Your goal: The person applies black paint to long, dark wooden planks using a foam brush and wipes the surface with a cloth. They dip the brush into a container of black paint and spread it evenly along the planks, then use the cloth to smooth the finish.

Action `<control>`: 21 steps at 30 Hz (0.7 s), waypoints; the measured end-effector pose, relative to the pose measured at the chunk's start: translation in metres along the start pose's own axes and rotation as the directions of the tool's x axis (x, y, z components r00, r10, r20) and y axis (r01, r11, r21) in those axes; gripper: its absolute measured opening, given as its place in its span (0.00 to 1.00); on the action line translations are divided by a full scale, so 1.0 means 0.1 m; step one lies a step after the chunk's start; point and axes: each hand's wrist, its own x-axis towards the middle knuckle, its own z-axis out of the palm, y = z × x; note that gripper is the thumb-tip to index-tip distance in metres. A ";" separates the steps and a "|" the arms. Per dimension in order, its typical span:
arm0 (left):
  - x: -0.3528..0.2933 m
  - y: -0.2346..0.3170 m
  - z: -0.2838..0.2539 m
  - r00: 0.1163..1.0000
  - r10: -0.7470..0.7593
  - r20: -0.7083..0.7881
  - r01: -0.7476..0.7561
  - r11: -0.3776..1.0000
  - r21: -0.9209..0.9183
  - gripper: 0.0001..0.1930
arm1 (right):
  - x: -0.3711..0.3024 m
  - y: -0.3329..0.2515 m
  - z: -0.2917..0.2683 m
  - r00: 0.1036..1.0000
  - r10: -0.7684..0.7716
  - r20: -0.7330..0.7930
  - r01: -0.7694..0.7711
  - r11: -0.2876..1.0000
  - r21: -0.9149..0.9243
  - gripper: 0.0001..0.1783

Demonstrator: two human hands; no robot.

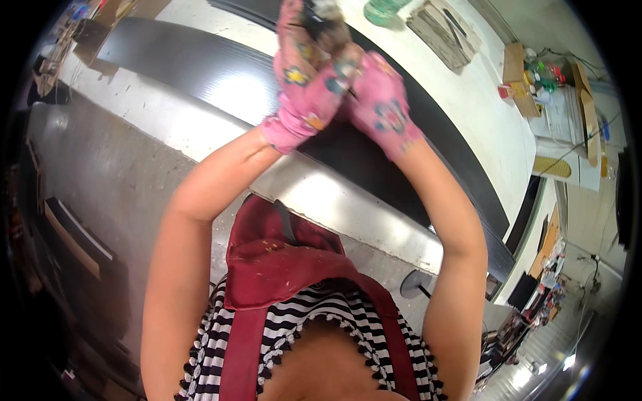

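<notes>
Both hands wear pink gloves with a flower pattern and soiled, greyish fingers. They meet above the long dark panel (348, 150), close to the top of the view. My left hand (297, 90) is closed round a dark thing with a whitish top (324, 23), blurred and partly covered by fingers, so its kind is unclear. Pressed against it from the right is my right hand (378, 93), its fingers curled in and overlapping the left. What the right fingers hold is mostly hidden. Under the hands, the panel's left part (194, 63) shines with reflected light.
The panel lies on a white worktable (468, 127) whose front edge runs in front of my maroon apron (281, 260). A worn grey block (441, 33) and a green bottle (384, 12) stand beyond it. An open cardboard box (521, 80) sits at the right.
</notes>
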 end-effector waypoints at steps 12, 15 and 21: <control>0.06 -0.33 0.13 0.955 -0.241 0.172 0.274 0.940 -0.202 0.24 | -3.61 0.83 -1.60 0.596 0.778 -0.200 -0.737 0.431 -0.521 0.14; 0.00 -0.21 0.45 0.897 -0.300 0.323 0.375 0.905 -0.201 0.23 | -2.89 0.34 -1.40 0.739 0.660 -0.136 -0.650 0.646 -0.399 0.19; -0.23 -0.67 0.64 0.771 0.082 0.632 -0.379 0.856 0.351 0.24 | -1.45 -0.53 -0.57 0.933 0.356 0.047 -0.356 0.935 -0.016 0.16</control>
